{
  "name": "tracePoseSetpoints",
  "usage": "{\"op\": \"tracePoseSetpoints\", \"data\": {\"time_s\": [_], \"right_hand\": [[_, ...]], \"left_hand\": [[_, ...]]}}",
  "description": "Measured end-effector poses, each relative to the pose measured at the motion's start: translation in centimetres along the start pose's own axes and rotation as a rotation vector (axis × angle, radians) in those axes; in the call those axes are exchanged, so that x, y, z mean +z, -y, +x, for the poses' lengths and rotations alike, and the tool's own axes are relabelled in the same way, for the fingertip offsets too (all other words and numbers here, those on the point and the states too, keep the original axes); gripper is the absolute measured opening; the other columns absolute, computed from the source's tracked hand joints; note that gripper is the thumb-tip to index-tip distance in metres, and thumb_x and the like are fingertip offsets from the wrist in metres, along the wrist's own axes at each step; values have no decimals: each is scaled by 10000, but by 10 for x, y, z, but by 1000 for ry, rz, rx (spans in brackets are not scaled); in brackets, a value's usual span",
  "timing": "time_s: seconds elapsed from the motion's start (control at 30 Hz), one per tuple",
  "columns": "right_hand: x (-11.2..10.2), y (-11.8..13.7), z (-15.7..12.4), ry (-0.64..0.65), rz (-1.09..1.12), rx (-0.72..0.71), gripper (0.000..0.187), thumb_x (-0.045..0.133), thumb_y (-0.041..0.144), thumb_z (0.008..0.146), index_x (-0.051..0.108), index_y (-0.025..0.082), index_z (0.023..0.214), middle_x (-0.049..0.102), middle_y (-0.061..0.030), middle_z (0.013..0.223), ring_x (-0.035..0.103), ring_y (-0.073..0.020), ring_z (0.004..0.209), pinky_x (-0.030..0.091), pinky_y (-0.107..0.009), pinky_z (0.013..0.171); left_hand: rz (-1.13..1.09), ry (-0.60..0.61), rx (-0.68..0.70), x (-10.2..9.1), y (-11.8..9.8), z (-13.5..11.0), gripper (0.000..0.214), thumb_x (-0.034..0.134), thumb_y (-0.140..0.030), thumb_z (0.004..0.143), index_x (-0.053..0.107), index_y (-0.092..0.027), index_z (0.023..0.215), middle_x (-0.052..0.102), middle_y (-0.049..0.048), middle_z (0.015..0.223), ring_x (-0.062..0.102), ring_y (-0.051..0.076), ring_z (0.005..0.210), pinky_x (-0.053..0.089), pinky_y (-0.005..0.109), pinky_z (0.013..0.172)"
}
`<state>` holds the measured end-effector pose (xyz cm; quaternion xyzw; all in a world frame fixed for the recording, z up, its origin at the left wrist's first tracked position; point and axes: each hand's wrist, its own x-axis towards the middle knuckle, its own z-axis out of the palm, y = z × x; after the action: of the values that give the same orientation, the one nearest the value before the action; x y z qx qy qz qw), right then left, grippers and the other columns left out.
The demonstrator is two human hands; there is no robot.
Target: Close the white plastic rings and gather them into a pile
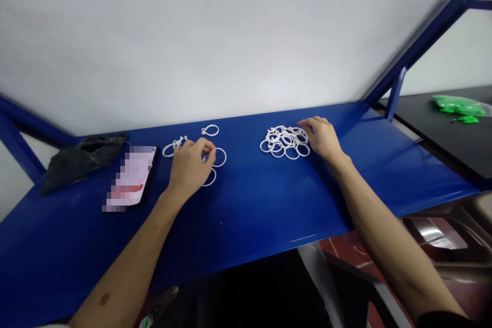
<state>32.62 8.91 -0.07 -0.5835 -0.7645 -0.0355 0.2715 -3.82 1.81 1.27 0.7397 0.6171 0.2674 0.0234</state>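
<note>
My left hand is closed, with thumb and forefinger pinched at the edge of a white plastic ring. Around it on the blue table lie a second ring nearer me, a ring with a small loop at one end farther back, and one or more rings to its left, partly hidden by the hand. On the right, a heap of similar white rings lies loosely overlapped. My right hand is at the heap's right edge, fingers bent and slightly apart, with nothing visibly held.
A phone, its screen partly pixelated, lies left of my left hand, beside a black plastic bag. The blue table meets a pale wall and blue frame bars. A bag of green pieces rests on a dark surface at right.
</note>
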Motion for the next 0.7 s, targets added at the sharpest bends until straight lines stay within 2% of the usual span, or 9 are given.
{"op": "tracePoseSetpoints", "data": {"time_s": [0.13, 0.23, 0.3, 0.4, 0.5, 0.6, 0.7], "right_hand": [[-3, 7, 0, -96, -6, -9, 316, 432, 213, 989, 723, 174, 1107, 707, -120, 1034, 594, -263, 948, 477, -428, 910], [1, 22, -5, -145, 101, -34, 274, 475, 281, 998, 702, 196, 1128, 699, -114, 1055, 600, -264, 975, 487, -442, 905], [5, 42, -13, -81, 257, -76, 248, 527, 337, 991, 682, 211, 1139, 701, -106, 1082, 618, -253, 981, 502, -432, 891], [10, 84, -29, 124, 521, -154, 273, 577, 389, 978, 629, 226, 1192, 703, -87, 1100, 651, -216, 958, 532, -388, 852], [12, 120, -43, 260, 751, -179, 324, 633, 399, 948, 573, 225, 1214, 712, -46, 988, 673, -170, 842, 556, -332, 773], [14, 135, -50, 297, 877, -144, 266, 639, 336, 942, 561, 218, 1168, 689, -8, 878, 655, -131, 723, 550, -291, 691], [18, 136, -54, 316, 977, -122, 289, 595, 273, 962, 525, 222, 1237, 656, 7, 877, 648, -104, 673, 546, -268, 651]], "left_hand": [[-265, -55, -115, -7, -12, -1, 60, 596, -261, 864, 635, -220, 884, 742, 41, 859, 672, 202, 806, 493, 372, 806], [-398, -63, -194, -9, -24, -4, 61, 618, -278, 846, 636, -219, 844, 753, 25, 816, 671, 176, 726, 509, 332, 723], [-440, -64, -210, -8, -31, -7, 78, 633, -291, 846, 634, -219, 816, 758, 16, 800, 653, 159, 677, 501, 312, 680], [-465, -71, -187, -3, -39, -12, 107, 644, -313, 856, 634, -222, 801, 757, 8, 794, 607, 136, 621, 480, 293, 633], [-505, -47, -144, 0, -46, -17, 113, 650, -319, 859, 646, -226, 795, 740, -3, 768, 576, 128, 591, 463, 276, 587], [-564, 34, -80, 3, -50, -19, 106, 664, -330, 865, 687, -239, 816, 724, -16, 762, 585, 130, 618, 483, 273, 620], [-617, 103, -67, 8, -49, -20, 121, 673, -359, 880, 725, -256, 917, 737, -6, 854, 616, 137, 695, 505, 284, 700]]}}
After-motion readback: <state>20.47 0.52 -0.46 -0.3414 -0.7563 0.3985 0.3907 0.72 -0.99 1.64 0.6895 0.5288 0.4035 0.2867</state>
